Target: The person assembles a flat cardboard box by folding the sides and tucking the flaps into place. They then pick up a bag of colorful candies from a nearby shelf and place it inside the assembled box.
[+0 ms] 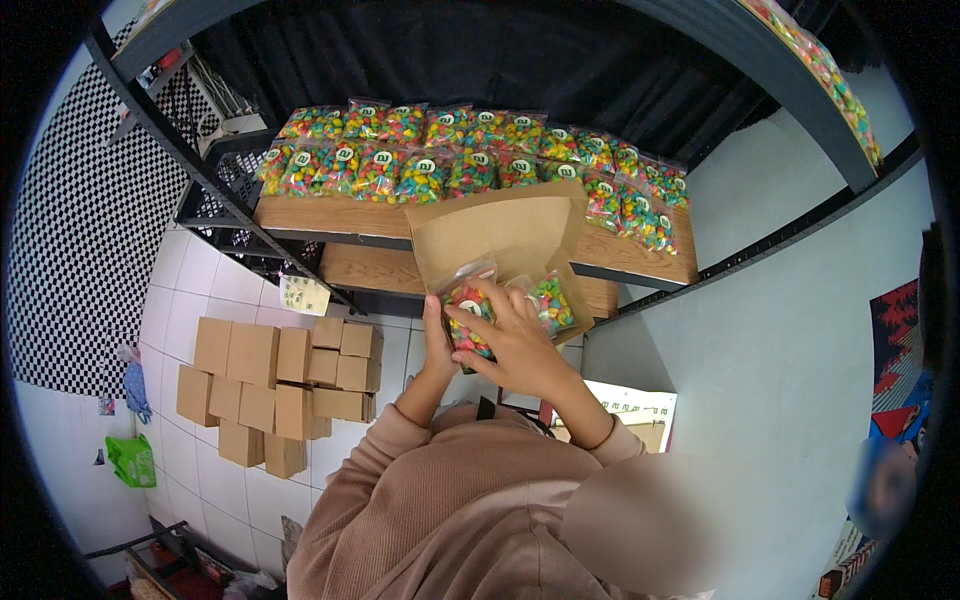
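An open brown cardboard box [480, 228] with its lid raised stands in front of me, near the shelf's front edge. Inside it, on the left, is a clear bag of colourful candy-like pieces [465, 300] with a round white label. A second bag of the same pieces [553, 302] lies at the right of the box. My left hand [434, 345] is closed around the box's left side, thumb up along the edge. Reaching over from the right, my right hand [518, 345] has its fingers and thumb curled on the left bag. The box's near side is mostly hidden by my hands.
Rows of similar filled bags [420, 178] cover the wooden shelf [340, 216] behind the box. Stacked cardboard boxes [250, 355] stand on the tiled floor at left. A black crate [235, 170] sits beside the shelf, and a green bag [130, 461] lies far left.
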A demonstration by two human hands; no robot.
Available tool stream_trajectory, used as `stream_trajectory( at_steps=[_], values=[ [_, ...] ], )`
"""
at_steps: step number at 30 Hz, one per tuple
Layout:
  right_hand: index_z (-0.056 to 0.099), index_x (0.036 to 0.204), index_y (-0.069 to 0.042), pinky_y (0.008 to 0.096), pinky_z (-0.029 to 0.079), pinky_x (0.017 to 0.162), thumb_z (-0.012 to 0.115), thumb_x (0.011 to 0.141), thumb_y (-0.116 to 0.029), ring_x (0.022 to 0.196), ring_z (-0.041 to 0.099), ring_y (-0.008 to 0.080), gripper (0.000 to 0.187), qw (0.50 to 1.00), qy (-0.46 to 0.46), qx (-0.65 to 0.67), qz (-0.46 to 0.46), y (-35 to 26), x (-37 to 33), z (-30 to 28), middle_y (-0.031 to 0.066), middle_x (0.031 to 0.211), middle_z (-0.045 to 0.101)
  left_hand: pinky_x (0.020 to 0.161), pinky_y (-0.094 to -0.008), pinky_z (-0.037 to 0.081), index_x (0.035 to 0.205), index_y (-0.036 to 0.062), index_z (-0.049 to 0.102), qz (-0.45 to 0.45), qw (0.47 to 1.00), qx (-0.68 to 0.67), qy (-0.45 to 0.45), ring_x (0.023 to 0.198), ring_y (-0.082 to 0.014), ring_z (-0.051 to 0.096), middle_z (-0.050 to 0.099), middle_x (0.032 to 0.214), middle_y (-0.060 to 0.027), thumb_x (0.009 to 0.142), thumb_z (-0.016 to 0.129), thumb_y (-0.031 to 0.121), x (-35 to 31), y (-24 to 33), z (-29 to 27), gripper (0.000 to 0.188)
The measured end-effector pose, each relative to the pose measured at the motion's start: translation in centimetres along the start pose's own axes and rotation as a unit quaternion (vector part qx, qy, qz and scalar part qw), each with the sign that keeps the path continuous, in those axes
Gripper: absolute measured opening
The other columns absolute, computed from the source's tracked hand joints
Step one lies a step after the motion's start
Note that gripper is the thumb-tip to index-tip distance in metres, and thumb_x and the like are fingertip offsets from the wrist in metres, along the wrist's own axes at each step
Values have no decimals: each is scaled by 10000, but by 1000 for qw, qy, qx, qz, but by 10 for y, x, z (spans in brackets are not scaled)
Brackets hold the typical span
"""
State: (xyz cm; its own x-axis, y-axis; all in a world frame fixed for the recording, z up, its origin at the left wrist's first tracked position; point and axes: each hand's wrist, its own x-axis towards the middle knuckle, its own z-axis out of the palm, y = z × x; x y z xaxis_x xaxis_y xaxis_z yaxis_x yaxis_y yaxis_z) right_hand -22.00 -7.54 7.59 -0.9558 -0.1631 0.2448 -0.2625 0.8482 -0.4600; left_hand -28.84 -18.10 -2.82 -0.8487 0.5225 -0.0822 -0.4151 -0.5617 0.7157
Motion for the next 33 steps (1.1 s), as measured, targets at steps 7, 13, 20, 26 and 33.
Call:
stream_trajectory(
  at_steps=[7, 13, 20, 26, 33],
  values=[
    [464, 1254, -180, 515, 154, 1012, 607, 761, -414, 1271, 199, 383, 564, 998, -40, -46, -15, 3, -2, -5, 133, 1387, 271, 895, -356, 431, 1208, 24, 429, -15, 999, -39, 11, 1050, -232, 523, 503, 1166, -136, 886, 230, 576, -5, 7, 4, 670],
    [462, 1240, -138, 569, 116, 1028, 588, 771, -428, 1288, 183, 400, 566, 998, -34, -27, -37, 10, -3, 4, 167, 1340, 309, 865, -354, 448, 1196, 34, 438, -6, 998, -56, 23, 1017, -212, 533, 517, 1133, -121, 890, 289, 549, -3, -1, 0, 617],
    [443, 1249, -106, 537, 167, 1030, 616, 765, -391, 1293, 176, 400, 588, 999, -17, 28, -38, 22, -1, 15, 177, 1351, 290, 833, -332, 470, 1223, 55, 371, -20, 995, -94, 30, 973, -206, 549, 517, 1109, -113, 844, 531, 292, -5, -5, -11, 474],
    [403, 1262, -29, 456, 240, 1021, 698, 691, -341, 1297, 210, 356, 714, 989, 46, 136, -17, 18, 2, -8, 195, 1351, 291, 818, -345, 484, 1208, 46, 370, -32, 992, -120, 11, 977, -210, 551, 518, 1097, -117, 775, 551, 98, 3, 3, -5, 472],
    [459, 1217, -76, 443, 242, 1025, 726, 648, -299, 1205, 366, 346, 667, 970, 209, 111, 59, 35, -18, -32, 151, 1257, 424, 832, -355, 478, 1199, 40, 378, 0, 996, -94, 10, 977, -221, 557, 519, 1113, -129, 773, 535, 84, 2, 4, -4, 457]
  ],
)
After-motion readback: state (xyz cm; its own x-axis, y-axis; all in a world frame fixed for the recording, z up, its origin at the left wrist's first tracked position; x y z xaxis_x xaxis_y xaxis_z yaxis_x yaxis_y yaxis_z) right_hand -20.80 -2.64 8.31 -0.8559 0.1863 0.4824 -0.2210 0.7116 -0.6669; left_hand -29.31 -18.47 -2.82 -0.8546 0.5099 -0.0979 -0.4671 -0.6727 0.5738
